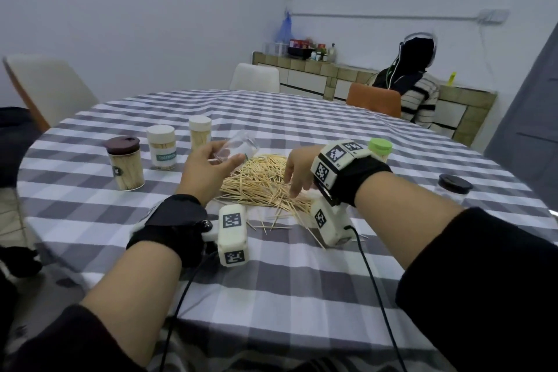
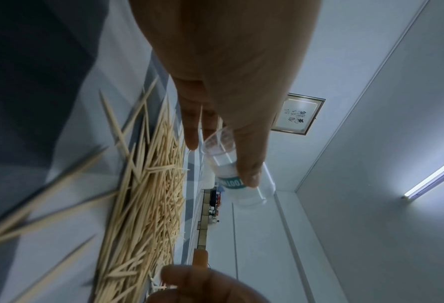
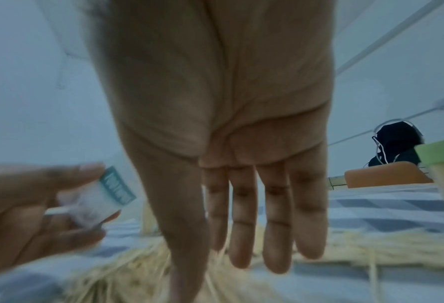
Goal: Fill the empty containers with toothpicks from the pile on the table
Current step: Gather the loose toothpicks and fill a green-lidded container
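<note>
Left hand (image 1: 208, 170) grips an empty jar (image 1: 238, 146) tilted toward the pile (image 1: 259, 181) mid-table, ready for loading; right hand (image 1: 297, 172), fingers spread, reaches down.

Both forearms are bare below dark, pushed-up long sleeves (image 1: 483, 281), and each wrist wears a snug black fabric wrist wrap (image 1: 172, 226). An off-white, rounded plastic camera box (image 1: 232, 234) printed with square black-and-white markers is fixed at the left wrist, and a similar marker-covered off-white box (image 1: 332, 160) sits on the right wrist. A thin black cable (image 1: 377, 290) trails from each box back toward the body.
</note>
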